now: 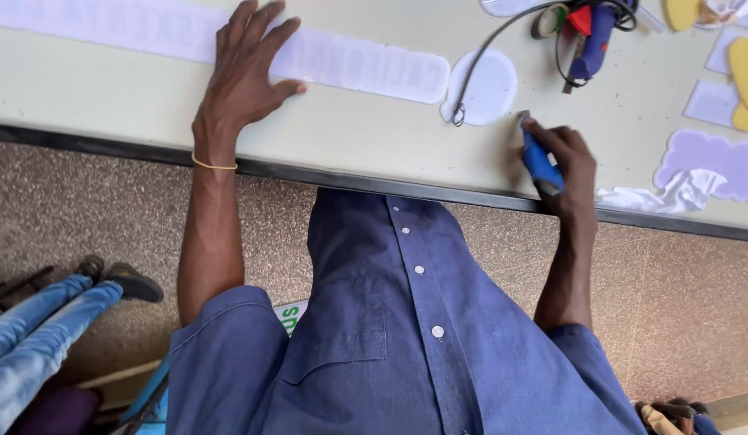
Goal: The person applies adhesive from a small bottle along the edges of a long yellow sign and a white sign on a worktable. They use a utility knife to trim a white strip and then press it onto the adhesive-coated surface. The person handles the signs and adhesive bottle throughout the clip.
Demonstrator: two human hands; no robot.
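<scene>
My left hand [247, 71] lies flat, fingers spread, on a long pale lilac foam strip [366, 71] that runs across the cream table [334, 137]. My right hand [569, 165] grips a blue-handled utility knife [537, 157] near the table's front edge, its blade end pointing toward a pale round foam disc [488, 87]. A thin yellow band sits on my left wrist.
A blue glue gun [593, 36] with a black cord lies at the back right. Lilac and yellow foam cutouts [716, 161] sit on the right. Another person's legs in jeans [36, 330] are on the floor at lower left. The black table edge [350, 179] runs across.
</scene>
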